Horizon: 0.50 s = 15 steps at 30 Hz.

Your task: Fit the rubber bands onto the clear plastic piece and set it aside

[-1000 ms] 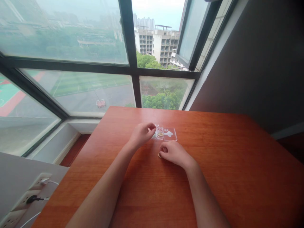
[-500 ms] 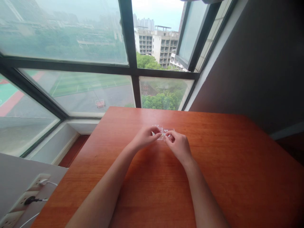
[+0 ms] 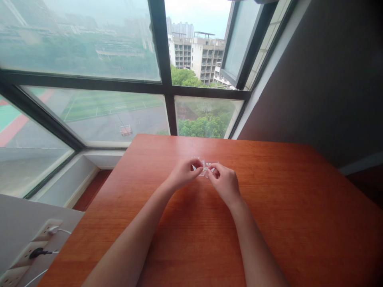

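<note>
Both my hands meet near the far part of the wooden table [image 3: 191, 223]. Between them is a small clear plastic case [image 3: 202, 162], its middle partly covered by my fingers. My left hand [image 3: 187, 172] is closed, thumb and fingers curled over the case's left side. My right hand [image 3: 223, 177] is closed in a pinch at its right side, thumb and index finger together near a tiny pale piece. That piece is too small to make out, and so is the case's content.
Beyond the table's far edge stand large windows with dark frames [image 3: 168, 79], one pane [image 3: 243, 44] swung open. A dark wall [image 3: 314, 75] rises on the right. At lower left, wall sockets [image 3: 32, 251] hold a white plug and a black plug with cords.
My hands stay almost in place around the clear case. My right fingers shift very slightly; the whole view has drifted a little.
</note>
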Each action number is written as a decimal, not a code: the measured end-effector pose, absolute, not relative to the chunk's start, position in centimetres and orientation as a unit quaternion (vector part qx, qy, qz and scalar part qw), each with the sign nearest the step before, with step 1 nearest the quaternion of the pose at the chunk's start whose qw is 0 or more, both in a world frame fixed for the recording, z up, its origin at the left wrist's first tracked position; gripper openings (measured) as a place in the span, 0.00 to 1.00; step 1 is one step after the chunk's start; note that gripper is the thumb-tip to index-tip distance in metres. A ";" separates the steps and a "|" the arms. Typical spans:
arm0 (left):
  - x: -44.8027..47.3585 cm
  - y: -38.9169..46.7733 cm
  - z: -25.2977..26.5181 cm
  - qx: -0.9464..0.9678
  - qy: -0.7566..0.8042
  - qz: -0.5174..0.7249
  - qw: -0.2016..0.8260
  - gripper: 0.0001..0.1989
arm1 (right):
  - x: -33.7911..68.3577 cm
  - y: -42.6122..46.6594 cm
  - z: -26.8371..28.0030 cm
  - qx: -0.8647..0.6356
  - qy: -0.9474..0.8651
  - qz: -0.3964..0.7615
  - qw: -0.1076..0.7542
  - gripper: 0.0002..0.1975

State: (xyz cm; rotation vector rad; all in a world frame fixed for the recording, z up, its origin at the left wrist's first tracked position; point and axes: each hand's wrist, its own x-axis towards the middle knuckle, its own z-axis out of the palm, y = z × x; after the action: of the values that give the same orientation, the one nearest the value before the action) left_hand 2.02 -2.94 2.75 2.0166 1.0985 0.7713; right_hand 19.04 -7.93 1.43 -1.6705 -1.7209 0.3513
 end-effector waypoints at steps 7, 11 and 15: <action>1.8 -2.5 1.7 0.793 0.490 0.291 0.215 0.06 | 19.1 -8.0 1.6 -0.671 -0.656 0.138 0.316 0.06; 2.0 -2.6 1.6 0.796 0.499 0.276 0.203 0.06 | 19.0 -8.0 1.5 -0.670 -0.660 0.138 0.310 0.06; 1.7 -2.5 1.7 0.797 0.500 0.273 0.203 0.07 | 19.0 -7.9 1.5 -0.670 -0.661 0.139 0.307 0.05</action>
State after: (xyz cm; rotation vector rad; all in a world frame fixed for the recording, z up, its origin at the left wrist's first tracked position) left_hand 1.69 -2.48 1.70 2.2240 1.3953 0.7619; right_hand 19.04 -7.94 1.53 -1.7733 -1.7482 0.3672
